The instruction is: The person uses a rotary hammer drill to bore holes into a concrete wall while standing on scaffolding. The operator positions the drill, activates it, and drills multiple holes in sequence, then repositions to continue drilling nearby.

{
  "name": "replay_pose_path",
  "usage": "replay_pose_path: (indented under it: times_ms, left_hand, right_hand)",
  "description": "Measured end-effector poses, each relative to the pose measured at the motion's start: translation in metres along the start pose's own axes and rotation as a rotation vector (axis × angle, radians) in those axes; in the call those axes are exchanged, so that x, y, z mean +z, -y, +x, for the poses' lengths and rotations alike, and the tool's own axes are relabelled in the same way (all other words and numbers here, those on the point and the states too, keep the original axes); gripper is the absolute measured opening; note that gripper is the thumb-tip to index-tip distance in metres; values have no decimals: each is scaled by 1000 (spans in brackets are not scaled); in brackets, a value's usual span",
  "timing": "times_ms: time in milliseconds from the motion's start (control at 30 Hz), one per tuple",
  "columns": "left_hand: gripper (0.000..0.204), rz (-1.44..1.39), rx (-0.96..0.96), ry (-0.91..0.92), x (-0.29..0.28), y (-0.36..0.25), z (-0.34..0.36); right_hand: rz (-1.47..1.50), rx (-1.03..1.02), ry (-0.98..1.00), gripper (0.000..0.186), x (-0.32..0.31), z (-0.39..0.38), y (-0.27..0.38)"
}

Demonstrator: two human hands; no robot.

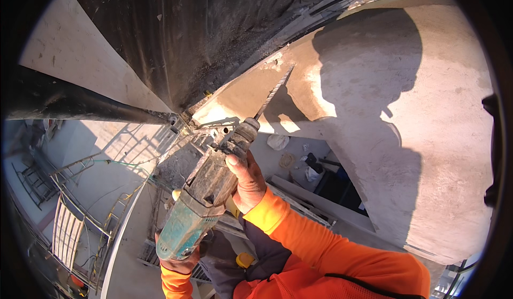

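A worn rotary hammer drill (187, 221) with a teal rear housing and dusty grey front slants up and to the right. My right hand (248, 184), in an orange sleeve, grips its front part from the right, thumb on top. My left hand (181, 261) is closed at the rear end, where the housing hides most of its fingers. From the chuck, a long spiral drill bit (276, 90) reaches to the pale plastered wall (454, 101). Whether its tip touches the surface, I cannot tell. Shadows of a head and the tool fall across that wall.
Dark sheeting (176, 37) hangs at the top. Far below on the left are metal scaffold frames (80, 213). A white bag (278, 142) and other debris lie on the lower floor beside a dark opening (339, 186). Something yellow (245, 260) shows by my legs.
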State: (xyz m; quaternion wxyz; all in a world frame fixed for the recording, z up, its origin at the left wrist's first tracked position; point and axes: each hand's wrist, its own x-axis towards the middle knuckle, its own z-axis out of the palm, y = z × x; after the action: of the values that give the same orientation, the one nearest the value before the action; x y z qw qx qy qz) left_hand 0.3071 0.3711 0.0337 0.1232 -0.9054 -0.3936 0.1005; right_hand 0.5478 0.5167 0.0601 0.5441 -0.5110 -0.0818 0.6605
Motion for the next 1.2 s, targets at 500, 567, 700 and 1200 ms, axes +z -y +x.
replay_pose_path:
  times_ms: [500,567,700,1200]
  left_hand:
    - [50,-1028,-555,156,3,-19,-2]
    - [51,-962,-531,175,0,-17,-3]
    - [53,-1031,-549,157,5,-22,-8]
    - [51,-942,-420,88,-13,-7,9]
  right_hand:
    - [-30,-2,-36,63,-1,0,0]
    - [-26,-2,-43,63,0,1,0]
    - [-32,3,-46,63,0,0,2]
    - [-100,6,-93,67,-4,3,2]
